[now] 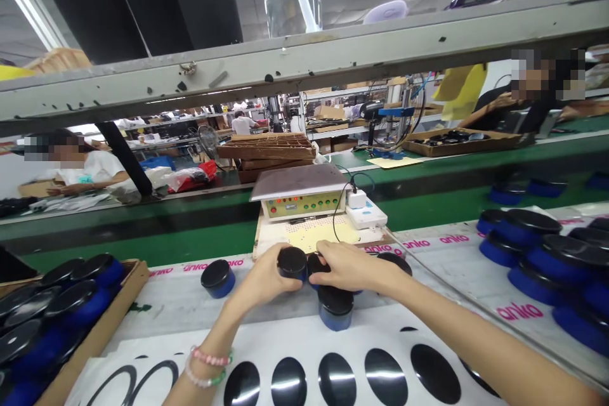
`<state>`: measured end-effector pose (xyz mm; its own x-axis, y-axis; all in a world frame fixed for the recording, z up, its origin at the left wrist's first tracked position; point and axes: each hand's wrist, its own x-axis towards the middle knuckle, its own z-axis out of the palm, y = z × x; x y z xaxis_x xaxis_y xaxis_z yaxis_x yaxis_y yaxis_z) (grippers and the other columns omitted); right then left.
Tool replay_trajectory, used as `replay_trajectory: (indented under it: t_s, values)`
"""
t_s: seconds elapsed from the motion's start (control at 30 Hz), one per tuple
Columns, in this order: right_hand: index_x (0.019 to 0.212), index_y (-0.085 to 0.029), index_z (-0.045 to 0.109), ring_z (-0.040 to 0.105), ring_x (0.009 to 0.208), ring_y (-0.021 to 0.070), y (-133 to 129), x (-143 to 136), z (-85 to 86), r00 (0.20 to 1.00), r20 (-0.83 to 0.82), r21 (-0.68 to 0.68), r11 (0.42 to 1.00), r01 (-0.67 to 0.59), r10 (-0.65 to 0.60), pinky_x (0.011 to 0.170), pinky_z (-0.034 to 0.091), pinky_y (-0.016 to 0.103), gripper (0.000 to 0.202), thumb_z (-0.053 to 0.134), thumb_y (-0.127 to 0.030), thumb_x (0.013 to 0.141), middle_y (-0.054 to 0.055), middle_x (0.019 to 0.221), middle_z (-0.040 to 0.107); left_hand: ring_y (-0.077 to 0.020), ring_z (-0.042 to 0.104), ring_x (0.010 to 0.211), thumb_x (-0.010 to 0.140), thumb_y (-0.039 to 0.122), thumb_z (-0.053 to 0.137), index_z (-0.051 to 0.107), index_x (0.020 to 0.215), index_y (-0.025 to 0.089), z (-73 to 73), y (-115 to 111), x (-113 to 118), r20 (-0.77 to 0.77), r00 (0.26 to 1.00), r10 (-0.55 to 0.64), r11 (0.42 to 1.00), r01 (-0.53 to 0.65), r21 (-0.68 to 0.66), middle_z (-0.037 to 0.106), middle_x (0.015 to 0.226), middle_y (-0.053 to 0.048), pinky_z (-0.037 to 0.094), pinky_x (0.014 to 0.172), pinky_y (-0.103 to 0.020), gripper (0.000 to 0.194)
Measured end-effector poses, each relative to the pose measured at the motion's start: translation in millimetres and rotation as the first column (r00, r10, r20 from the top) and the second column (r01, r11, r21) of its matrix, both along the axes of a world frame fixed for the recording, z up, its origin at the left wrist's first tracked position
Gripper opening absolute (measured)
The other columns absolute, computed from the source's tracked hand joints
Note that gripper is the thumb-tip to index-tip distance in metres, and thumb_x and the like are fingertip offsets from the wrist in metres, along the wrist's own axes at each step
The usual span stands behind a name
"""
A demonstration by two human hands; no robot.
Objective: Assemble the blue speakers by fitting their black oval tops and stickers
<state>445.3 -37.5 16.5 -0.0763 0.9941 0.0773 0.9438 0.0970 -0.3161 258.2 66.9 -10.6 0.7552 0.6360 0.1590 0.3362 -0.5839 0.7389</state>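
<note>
My left hand (pixel 261 276), with a beaded bracelet on its wrist, is closed around a round black-topped container (pixel 292 262). My right hand (pixel 349 266) grips a second black-topped container (pixel 314 264) right beside it, partly hidden by the fingers. Just in front of the right hand stands a blue container with a glossy black top (pixel 335 304). Another container (pixel 394 262) is partly covered by my right forearm. Apart on the left sits a single blue container (pixel 217 278). Nearest me lies a white sheet (pixel 290 337) bearing several black round stickers (pixel 337 379).
A cardboard tray (pixel 102 323) of similar containers is at left; more are stacked (pixel 530 247) at right. A control box with lit buttons (pixel 304 203) stands ahead, below a metal shelf beam (pixel 304 57). A cable (pixel 442 292) crosses the right side. People sit across the green conveyor (pixel 428 196).
</note>
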Motion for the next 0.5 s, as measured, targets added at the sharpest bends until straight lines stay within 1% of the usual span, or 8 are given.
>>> replay_trajectory:
  t_s: [0.07, 0.17, 0.23, 0.3, 0.33, 0.4, 0.43, 0.5]
  values:
    - [0.091, -0.016, 0.056, 0.054, 0.068, 0.0139, 4, -3, 1.7, 1.0, -0.023, -0.005, 1.0, -0.013, 0.013, 0.064, 0.044, 0.03, 0.029, 0.062, -0.043, 0.082, 0.001, 0.082, 0.058, -0.0233, 0.06, 0.097, 0.061, 0.02, 0.074, 0.05, 0.112, 0.017, 6.1, -4, 1, 0.046, 0.998, 0.036, 0.999, -0.036, 0.002, 0.062, 0.108, -0.006, 0.047, 0.086, -0.035, 0.057]
    - [0.096, -0.015, 0.052, 0.055, 0.076, 0.0162, 5, -12, 11.5, 0.997, -0.074, 0.067, 0.998, -0.011, 0.015, 0.067, 0.043, 0.029, 0.025, 0.059, -0.035, 0.082, 0.005, 0.09, 0.059, -0.0223, 0.06, 0.093, 0.062, 0.019, 0.071, 0.049, 0.11, 0.018, 21.3, -13, -1, 0.084, 0.994, 0.064, 0.998, -0.066, 0.016, 0.063, 0.104, -0.004, 0.047, 0.082, -0.034, 0.053]
    - [0.102, -0.016, 0.05, 0.055, 0.083, 0.0172, 3, -19, 20.7, 0.994, -0.11, 0.114, 0.993, -0.015, 0.027, 0.068, 0.042, 0.028, 0.025, 0.054, -0.033, 0.085, 0.006, 0.098, 0.058, -0.0223, 0.06, 0.095, 0.064, 0.02, 0.069, 0.05, 0.111, 0.021, 31.6, -19, -2, 0.096, 0.993, 0.066, 0.997, -0.07, 0.031, 0.063, 0.105, -0.003, 0.046, 0.084, -0.034, 0.051]
    - [0.103, -0.018, 0.049, 0.055, 0.083, 0.0167, 0, -23, 27.9, 0.99, -0.131, 0.116, 0.993, -0.031, 0.046, 0.066, 0.042, 0.026, 0.024, 0.054, -0.034, 0.086, 0.005, 0.099, 0.059, -0.0224, 0.06, 0.098, 0.066, 0.022, 0.068, 0.049, 0.112, 0.022, 37.7, -24, -4, 0.094, 0.993, 0.065, 0.997, -0.069, 0.044, 0.063, 0.109, -0.002, 0.045, 0.086, -0.034, 0.05]
    - [0.1, -0.018, 0.05, 0.055, 0.08, 0.0163, -1, -24, 29.7, 0.99, -0.134, 0.099, 0.994, -0.037, 0.05, 0.064, 0.041, 0.026, 0.023, 0.055, -0.035, 0.085, 0.004, 0.095, 0.06, -0.0226, 0.06, 0.097, 0.067, 0.023, 0.068, 0.05, 0.112, 0.022, 38.2, -24, -4, 0.083, 0.994, 0.065, 0.997, -0.069, 0.047, 0.063, 0.108, -0.003, 0.045, 0.087, -0.034, 0.049]
    - [0.092, -0.017, 0.052, 0.054, 0.071, 0.0153, -1, -21, 28.7, 0.992, -0.119, 0.052, 0.998, -0.027, 0.033, 0.06, 0.041, 0.026, 0.023, 0.059, -0.037, 0.083, 0.002, 0.084, 0.06, -0.0233, 0.06, 0.093, 0.065, 0.024, 0.07, 0.05, 0.108, 0.021, 32.7, -21, -6, 0.04, 0.997, 0.073, 0.996, -0.075, 0.043, 0.063, 0.103, -0.003, 0.045, 0.084, -0.034, 0.048]
    - [0.09, -0.017, 0.053, 0.054, 0.068, 0.0149, -1, -18, 26.0, 0.995, -0.103, 0.029, 1.0, -0.007, 0.01, 0.059, 0.042, 0.027, 0.024, 0.059, -0.039, 0.083, 0.001, 0.081, 0.06, -0.0236, 0.06, 0.09, 0.063, 0.024, 0.072, 0.05, 0.106, 0.019, 27.3, -17, -6, 0.009, 0.997, 0.079, 0.996, -0.08, 0.036, 0.063, 0.099, -0.004, 0.046, 0.08, -0.034, 0.049]
    - [0.089, -0.015, 0.055, 0.055, 0.068, 0.0143, 3, -13, 17.6, 0.997, -0.061, -0.016, 0.999, 0.046, -0.047, 0.061, 0.044, 0.028, 0.027, 0.06, -0.041, 0.085, 0.001, 0.08, 0.059, -0.0237, 0.061, 0.083, 0.059, 0.023, 0.074, 0.05, 0.103, 0.017, 13.3, -9, -7, -0.053, 0.995, 0.082, 0.997, -0.081, 0.013, 0.064, 0.093, -0.004, 0.047, 0.074, -0.034, 0.051]
